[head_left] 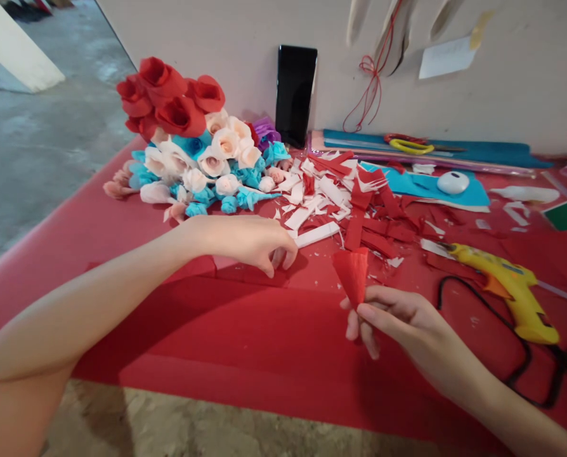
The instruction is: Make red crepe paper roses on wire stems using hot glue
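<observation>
My right hand (pixel 388 317) pinches the lower end of a rolled red paper piece (pixel 352 271), which fans upward above my fingers. My left hand (pixel 250 240) rests on the red sheet (pixel 226 343) with its fingers curled down, fingertips touching the sheet beside a white paper strip (pixel 316 235); whether it grips anything is not clear. Just beyond both hands lies a heap of red and white paper scraps (pixel 345 203). A pile of finished paper roses (pixel 193 139) in red, white, pink and blue sits behind my left hand.
A yellow glue gun (pixel 507 285) with a black cord lies at the right. A black phone (pixel 295 94) leans on the wall. Yellow-handled scissors (pixel 410 146), a white oval object (pixel 453 182) and blue paper sheets lie at the back right. Bare floor shows at the left.
</observation>
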`<state>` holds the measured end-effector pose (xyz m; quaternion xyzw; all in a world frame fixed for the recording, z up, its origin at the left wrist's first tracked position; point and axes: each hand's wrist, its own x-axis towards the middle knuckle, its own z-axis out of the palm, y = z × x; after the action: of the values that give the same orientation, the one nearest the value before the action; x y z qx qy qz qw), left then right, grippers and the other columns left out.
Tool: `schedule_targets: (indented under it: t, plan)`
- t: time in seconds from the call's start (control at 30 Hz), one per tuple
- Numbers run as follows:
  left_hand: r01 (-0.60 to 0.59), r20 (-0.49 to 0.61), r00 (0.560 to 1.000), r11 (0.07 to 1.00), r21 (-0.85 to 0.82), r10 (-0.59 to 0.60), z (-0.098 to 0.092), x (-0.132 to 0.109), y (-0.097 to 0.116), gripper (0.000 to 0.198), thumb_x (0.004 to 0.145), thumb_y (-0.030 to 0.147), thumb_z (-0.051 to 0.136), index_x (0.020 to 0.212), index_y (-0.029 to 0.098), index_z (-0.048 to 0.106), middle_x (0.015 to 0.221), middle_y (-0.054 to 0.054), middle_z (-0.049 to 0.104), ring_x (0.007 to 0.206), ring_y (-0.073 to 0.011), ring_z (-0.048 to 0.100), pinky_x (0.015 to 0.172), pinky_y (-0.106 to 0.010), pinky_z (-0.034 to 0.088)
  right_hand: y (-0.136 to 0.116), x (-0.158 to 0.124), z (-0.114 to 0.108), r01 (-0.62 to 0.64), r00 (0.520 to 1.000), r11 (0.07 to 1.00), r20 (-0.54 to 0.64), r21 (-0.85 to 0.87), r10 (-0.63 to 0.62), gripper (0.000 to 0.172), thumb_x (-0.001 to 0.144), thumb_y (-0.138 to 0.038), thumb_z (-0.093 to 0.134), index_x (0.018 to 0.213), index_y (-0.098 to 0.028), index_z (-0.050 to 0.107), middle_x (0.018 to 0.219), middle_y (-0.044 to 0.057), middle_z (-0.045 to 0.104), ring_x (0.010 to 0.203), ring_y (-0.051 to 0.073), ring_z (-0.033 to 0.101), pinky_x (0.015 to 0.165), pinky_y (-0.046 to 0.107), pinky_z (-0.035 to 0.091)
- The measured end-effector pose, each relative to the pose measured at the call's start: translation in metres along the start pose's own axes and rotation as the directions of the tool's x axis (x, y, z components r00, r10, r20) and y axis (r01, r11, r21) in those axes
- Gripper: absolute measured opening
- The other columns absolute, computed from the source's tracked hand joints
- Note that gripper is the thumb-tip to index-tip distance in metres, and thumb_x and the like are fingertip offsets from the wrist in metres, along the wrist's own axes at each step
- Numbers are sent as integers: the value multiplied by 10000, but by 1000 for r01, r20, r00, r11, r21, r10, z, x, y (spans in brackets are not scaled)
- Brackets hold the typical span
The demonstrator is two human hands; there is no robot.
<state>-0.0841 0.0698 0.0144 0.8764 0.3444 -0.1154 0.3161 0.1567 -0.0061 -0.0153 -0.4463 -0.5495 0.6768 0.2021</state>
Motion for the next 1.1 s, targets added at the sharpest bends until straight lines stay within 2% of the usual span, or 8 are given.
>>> schedule_targets:
  t: [0.27,0.47,0.67,0.8,0.9,0.97,1.1]
  plan:
    - [-12,25,1000,999,41,11,1,2,-1,48,690,174,588,696,191,632,676,39,610,607,-84,525,520,-175,322,0,-1,-1,-6,1000,1000,-4,-3,6,257,820,-336,520,653,-141,520,668,18,633,454,46,481,491,185,369]
    - [-57,-22,998,996,71,59,2,2,-1,39,667,158,600,666,169,637,831,7,592,710,-101,521,572,-183,338,0,0,-1,-3,1000,1000,5,0,3,254,821,-333,517,651,-145,513,672,16,632,454,45,481,488,186,370]
    - [33,49,998,996,-85,-28,-15,-11,6,69,728,160,544,697,170,604,622,42,580,533,-67,510,505,-162,330,-1,-1,-1,-8,1000,1000,4,18,8,249,822,-334,518,657,-147,511,671,10,629,456,44,483,487,178,374]
    - [29,-17,999,983,-180,-32,-22,-17,18,50,750,220,552,729,191,587,677,56,599,591,-66,538,522,-145,343,-2,-2,-3,44,999,998,-15,-46,-45,221,814,-338,531,689,-157,556,654,2,602,496,56,484,502,177,383]
    - [-34,-99,995,950,-311,3,-13,-12,29,31,740,209,555,754,182,547,746,52,594,651,-67,543,574,-143,372,-5,-6,-3,192,980,965,-15,-177,-198,138,781,-303,580,737,-178,616,822,30,608,754,118,560,681,201,436]
    - [-66,-143,990,926,-373,13,-3,-8,38,48,736,175,532,784,177,533,795,38,591,711,-82,546,611,-155,389,-7,-9,-1,262,964,935,18,-241,-266,87,769,-267,595,763,-191,638,998,39,588,894,150,548,805,231,421]
    - [-112,-168,985,885,-451,39,12,-3,53,163,723,123,497,850,200,563,755,48,592,646,-69,530,529,-142,374,-10,-15,3,292,956,912,73,-287,-283,66,777,-220,581,781,-193,641,969,36,602,847,147,548,790,232,420]
